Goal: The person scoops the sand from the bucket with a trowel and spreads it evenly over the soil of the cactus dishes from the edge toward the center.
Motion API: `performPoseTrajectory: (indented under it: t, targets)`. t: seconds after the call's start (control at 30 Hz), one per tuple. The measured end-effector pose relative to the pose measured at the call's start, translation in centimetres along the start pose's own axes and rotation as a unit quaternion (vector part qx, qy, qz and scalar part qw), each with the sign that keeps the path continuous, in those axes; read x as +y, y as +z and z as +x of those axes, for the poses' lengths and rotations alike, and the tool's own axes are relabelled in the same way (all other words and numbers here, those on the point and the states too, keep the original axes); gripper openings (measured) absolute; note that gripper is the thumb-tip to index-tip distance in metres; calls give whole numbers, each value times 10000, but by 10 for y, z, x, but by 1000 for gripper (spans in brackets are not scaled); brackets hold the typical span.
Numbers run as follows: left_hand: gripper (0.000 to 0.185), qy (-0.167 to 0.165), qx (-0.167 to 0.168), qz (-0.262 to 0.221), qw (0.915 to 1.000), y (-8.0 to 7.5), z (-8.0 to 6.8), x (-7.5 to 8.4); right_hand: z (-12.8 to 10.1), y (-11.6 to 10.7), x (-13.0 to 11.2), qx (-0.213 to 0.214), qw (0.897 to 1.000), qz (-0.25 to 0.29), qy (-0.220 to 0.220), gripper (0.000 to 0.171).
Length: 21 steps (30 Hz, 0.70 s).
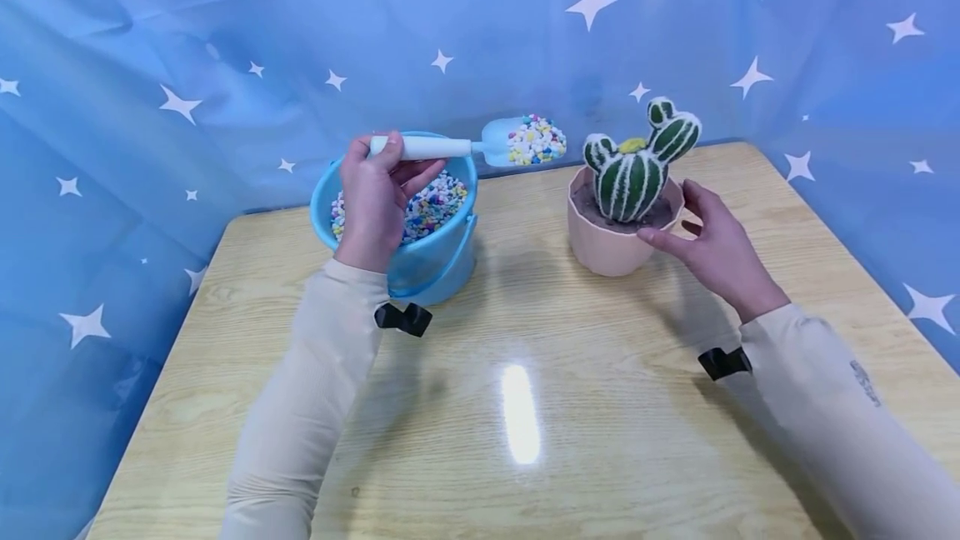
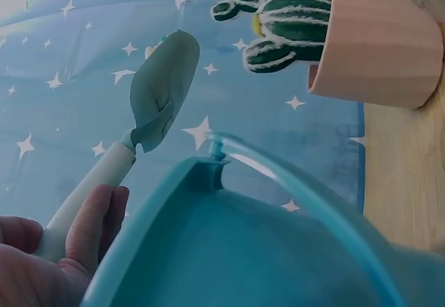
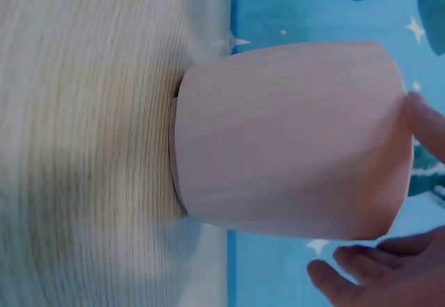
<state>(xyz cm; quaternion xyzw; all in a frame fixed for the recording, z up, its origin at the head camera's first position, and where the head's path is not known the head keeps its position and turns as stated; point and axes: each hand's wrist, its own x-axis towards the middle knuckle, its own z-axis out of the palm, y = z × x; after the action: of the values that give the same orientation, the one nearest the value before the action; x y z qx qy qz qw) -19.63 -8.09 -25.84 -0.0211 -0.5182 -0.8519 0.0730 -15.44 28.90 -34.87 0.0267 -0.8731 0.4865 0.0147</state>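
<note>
My left hand (image 1: 375, 202) grips the white handle of a small light-blue trowel (image 1: 495, 140), its blade heaped with coloured pebbles (image 1: 537, 140). The trowel is level above the right rim of a blue bucket (image 1: 438, 261), which holds more coloured pebbles (image 1: 431, 207). In the left wrist view the underside of the blade (image 2: 163, 88) shows beyond the bucket. A pink pot (image 1: 611, 248) stands upright on the table with a green cactus (image 1: 632, 183) in grey soil. My right hand (image 1: 723, 248) holds this pot at its right rim, thumb in front; some fingers stand off the wall.
The wooden table (image 1: 600, 407) ends at the back against a blue star-patterned cloth (image 1: 517, 32), which also hangs at both sides. The bucket's handle (image 1: 453, 261) hangs down at its front. The bucket stands at the back left, the pot to its right.
</note>
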Motion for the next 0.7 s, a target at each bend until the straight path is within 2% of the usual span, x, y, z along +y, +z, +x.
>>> performPoseTrajectory:
  t: [0.17,0.53,0.7]
  targets:
    - [15,-68,-91,203,9997,5,0,-5,2,2,0,-120,9999,-19,27,99]
    - [17,-255,-97,528,9982,12,1,-11,0,12,-9,14,9996,-21,-270,94]
    - [18,-379,-170,619,9972,17,2,-12,0,13,-10,19,9996,-150,-236,97]
